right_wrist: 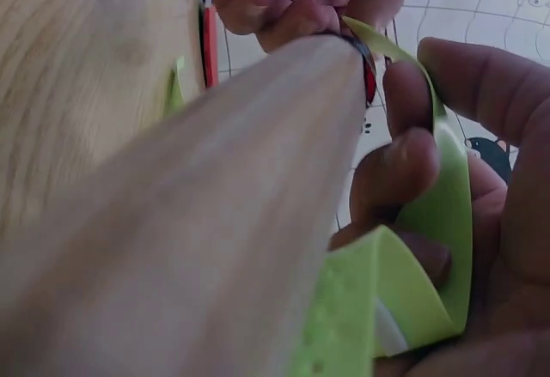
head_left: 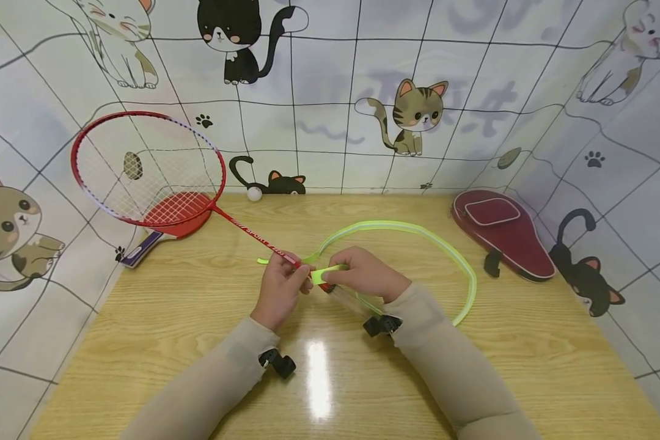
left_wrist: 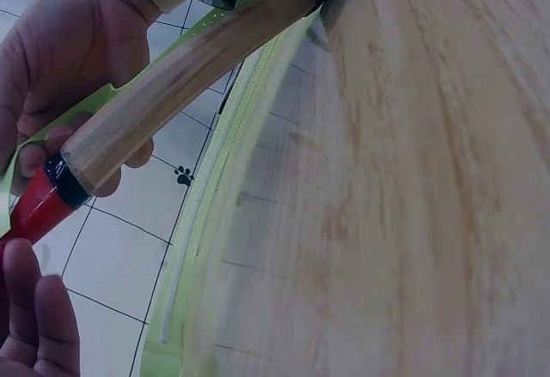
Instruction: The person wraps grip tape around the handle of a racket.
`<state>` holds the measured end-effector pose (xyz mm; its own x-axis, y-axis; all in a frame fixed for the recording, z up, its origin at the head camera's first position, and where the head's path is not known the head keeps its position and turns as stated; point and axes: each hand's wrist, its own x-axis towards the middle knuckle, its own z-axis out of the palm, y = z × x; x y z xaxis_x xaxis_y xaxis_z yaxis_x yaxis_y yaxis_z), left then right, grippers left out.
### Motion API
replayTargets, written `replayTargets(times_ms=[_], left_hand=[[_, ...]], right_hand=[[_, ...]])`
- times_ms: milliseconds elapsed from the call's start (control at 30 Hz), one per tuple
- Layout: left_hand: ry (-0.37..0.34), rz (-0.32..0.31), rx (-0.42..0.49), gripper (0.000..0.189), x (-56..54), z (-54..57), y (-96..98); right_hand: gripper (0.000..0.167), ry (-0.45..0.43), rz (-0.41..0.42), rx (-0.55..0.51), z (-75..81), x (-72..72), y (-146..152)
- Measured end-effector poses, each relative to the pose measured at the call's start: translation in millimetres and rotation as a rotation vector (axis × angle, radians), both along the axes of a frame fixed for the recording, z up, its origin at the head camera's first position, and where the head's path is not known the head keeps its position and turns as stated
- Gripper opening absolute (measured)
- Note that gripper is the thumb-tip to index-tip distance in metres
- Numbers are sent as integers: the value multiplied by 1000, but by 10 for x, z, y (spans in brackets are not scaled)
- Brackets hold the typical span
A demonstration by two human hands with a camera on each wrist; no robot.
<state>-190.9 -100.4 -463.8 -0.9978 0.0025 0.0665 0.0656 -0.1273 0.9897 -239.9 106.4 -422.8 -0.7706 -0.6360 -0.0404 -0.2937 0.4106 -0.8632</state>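
My left hand [head_left: 279, 287] grips a red badminton racket [head_left: 247, 230] at the lower end of its shaft, the head slanting up to the left. The racket's bare wooden handle [left_wrist: 189, 85] points down toward the right. My right hand [head_left: 368, 274] pinches yellow-green grip tape [head_left: 470, 281] between thumb and fingers beside the handle's top. In the right wrist view one tape end [right_wrist: 378, 40] meets the dark band where handle and red cone join, close to the left fingers [right_wrist: 301, 21]. From there the perforated tape loops widely over the table to the right.
A red table tennis paddle [head_left: 195, 225] lies behind the racket head at the left, near a white ball [head_left: 254, 194]. A dark red paddle case [head_left: 528, 247] lies at the back right of the wooden table [head_left: 363, 379]. Cat-print sheeting [head_left: 330, 91] covers the walls.
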Motion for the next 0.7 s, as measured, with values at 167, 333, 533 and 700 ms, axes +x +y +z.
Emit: replayTargets(times_ms=[167, 333, 533, 700], left_hand=[[-26, 4, 18, 15, 9, 21, -7], [-27, -1, 28, 14, 1, 20, -7], [-19, -15, 16, 13, -3, 13, -16], [-14, -24, -13, 12, 2, 23, -26]], right_hand=[[25, 40, -75, 70, 0, 38, -71], [25, 10, -104, 109, 24, 59, -90], [21, 7, -115, 119, 16, 55, -91], [17, 6, -125, 102, 28, 70, -95]])
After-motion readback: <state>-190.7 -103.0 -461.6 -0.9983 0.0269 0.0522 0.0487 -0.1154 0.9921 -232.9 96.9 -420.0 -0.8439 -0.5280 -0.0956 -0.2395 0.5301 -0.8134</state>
